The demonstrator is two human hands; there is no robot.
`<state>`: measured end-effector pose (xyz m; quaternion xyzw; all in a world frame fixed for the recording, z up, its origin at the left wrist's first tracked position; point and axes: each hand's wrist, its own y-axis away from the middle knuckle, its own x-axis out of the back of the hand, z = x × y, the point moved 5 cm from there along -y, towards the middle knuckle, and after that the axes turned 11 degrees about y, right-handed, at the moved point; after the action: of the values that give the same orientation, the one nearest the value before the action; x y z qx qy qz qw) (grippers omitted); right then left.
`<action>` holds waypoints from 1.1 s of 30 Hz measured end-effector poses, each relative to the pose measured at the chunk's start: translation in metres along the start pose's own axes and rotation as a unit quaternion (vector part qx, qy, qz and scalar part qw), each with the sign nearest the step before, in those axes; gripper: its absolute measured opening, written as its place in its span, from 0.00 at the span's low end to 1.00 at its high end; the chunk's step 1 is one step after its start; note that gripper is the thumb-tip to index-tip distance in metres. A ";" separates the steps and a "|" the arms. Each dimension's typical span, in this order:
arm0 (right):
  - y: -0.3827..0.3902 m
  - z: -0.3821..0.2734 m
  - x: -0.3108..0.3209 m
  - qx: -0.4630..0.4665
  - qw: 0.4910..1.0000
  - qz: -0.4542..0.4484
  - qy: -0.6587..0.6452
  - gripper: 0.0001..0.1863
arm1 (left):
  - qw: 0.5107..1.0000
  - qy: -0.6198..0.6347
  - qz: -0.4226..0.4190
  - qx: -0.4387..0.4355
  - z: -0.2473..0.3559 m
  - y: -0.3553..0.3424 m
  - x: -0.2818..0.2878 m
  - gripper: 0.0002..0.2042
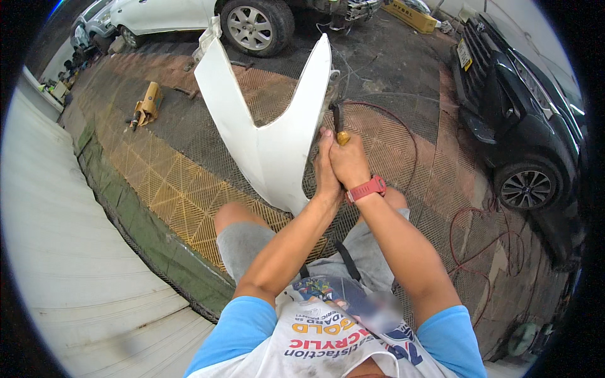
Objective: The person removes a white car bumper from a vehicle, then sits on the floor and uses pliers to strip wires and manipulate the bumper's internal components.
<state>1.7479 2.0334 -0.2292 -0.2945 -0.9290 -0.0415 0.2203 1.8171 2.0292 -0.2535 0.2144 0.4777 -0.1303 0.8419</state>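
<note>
A white curved car body panel (pixel 246 151) with two long upright arms stands before me, between and beyond my bare knees. My right hand (pixel 350 160), with a red watch on its wrist, is closed on a black tool (pixel 338 116) with a brass-coloured fitting (pixel 343 137) at the panel's right edge. My left hand (pixel 326 165) is pressed against my right hand beside that edge, fingers closed; what they grip is hidden. A red hose (pixel 409 132) curves across the floor to the right of the tool.
A white car (pixel 157 16) stands at the back, a black car (pixel 523 145) at the right. An opened cardboard package (pixel 149 104) with a dark object lies on the tiled floor (pixel 170 189) to the left. A green sheet and a white wall (pixel 57 208) border the left; a yellow long box (pixel 413 17) lies behind.
</note>
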 end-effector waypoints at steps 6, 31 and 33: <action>0.000 0.002 0.002 0.000 0.999 -0.009 -0.033 0.15 | 1.000 0.014 0.009 0.017 0.000 0.008 -0.008 0.40; 0.034 -0.007 -0.001 -0.087 0.811 -0.388 -0.430 0.15 | 0.710 -0.569 -0.176 -0.375 0.142 -0.012 -0.103 0.21; 0.035 -0.002 -0.002 -0.077 0.782 -0.412 -0.462 0.16 | 0.715 -0.571 -0.180 -0.361 0.142 -0.014 -0.104 0.20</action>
<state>1.7701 2.0604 -0.2304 0.1162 -0.9460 -0.0590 -0.2970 1.8644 1.9497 -0.1033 -0.3110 -0.0533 -0.1945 0.9288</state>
